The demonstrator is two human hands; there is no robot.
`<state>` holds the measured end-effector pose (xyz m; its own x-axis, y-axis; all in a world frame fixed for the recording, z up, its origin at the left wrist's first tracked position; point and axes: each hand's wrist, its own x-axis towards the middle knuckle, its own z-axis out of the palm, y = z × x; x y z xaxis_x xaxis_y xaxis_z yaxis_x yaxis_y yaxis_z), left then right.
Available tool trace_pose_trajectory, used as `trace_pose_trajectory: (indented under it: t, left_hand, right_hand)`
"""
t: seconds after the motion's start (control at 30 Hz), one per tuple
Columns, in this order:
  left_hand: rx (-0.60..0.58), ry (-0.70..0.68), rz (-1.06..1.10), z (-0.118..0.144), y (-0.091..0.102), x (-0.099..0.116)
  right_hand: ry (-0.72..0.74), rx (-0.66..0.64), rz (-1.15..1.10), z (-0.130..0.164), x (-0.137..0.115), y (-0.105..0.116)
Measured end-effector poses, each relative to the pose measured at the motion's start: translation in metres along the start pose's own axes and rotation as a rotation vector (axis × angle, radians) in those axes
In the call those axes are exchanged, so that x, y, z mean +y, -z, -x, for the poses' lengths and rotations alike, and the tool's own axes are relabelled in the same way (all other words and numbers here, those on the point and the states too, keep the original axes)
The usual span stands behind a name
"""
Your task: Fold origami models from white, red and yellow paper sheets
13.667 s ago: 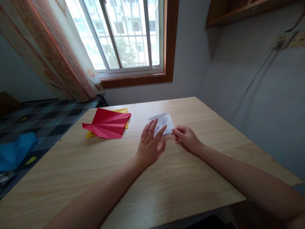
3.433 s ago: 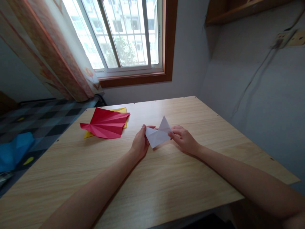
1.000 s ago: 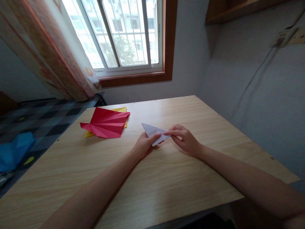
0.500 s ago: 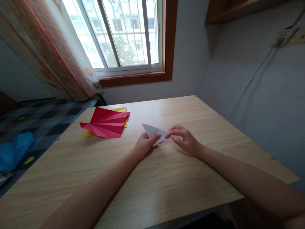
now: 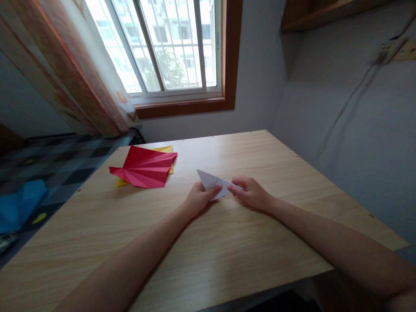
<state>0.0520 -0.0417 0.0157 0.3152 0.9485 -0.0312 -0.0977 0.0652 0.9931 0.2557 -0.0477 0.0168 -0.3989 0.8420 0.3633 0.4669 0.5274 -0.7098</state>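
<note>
over at the far left, a blue creased sheet [image 5: 22,203] lies on a dark checked cloth [image 5: 68,157], with a flowered curtain [image 5: 78,65] hanging above and behind it. next along comes the pale wooden table [image 5: 208,255], and near its far left corner there's a red sheet [image 5: 147,168], pleated like a fan, lying over a yellow sheet [image 5: 167,149] that peeks out at the back and along the edges. beyond them a window [image 5: 172,52] lets in bright daylight through its bars.

in the middle is the left hand [image 5: 199,199], gripping a folded white paper [image 5: 209,179], thumb laid flat across the top and the other fingers tucked underneath. the paper is a slim triangle, one sharp point rising up and away past that thumb, the other end tapering to the right. its underside is hidden from here, so i can't say if it touches the tabletop. just beside it the right hand [image 5: 251,191] pinches the tapered end between thumb and curled fingers, the two thumbs close to each other.

further right, a cable [image 5: 346,102] droops down the wall from a socket [image 5: 404,50], with a wooden shelf [image 5: 325,18] mounted higher up.
</note>
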Motion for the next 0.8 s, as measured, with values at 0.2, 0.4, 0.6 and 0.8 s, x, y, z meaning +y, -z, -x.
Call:
trace_pose_trajectory:
  t: [0.2, 0.4, 0.6, 0.8]
  left_hand:
    - [-0.007, -0.005, -0.007, -0.0012, 0.0006, -0.0011]
    - [-0.018, 0.02, 0.013, -0.0011, 0.001, -0.0029]
    - [-0.077, 0.03, -0.075, 0.001, -0.001, -0.0007]
    - [-0.103, 0.017, -0.057, 0.0, -0.0014, -0.001]
  right_hand:
    - [-0.002, 0.006, -0.041, 0.0013, 0.0007, -0.0018]
    - [0.009, 0.019, -0.033, 0.001, 0.0003, -0.0019]
    - [-0.012, 0.071, -0.051, 0.0006, -0.0001, -0.0023]
    - [-0.044, 0.099, -0.083, 0.0003, -0.0008, -0.0023]
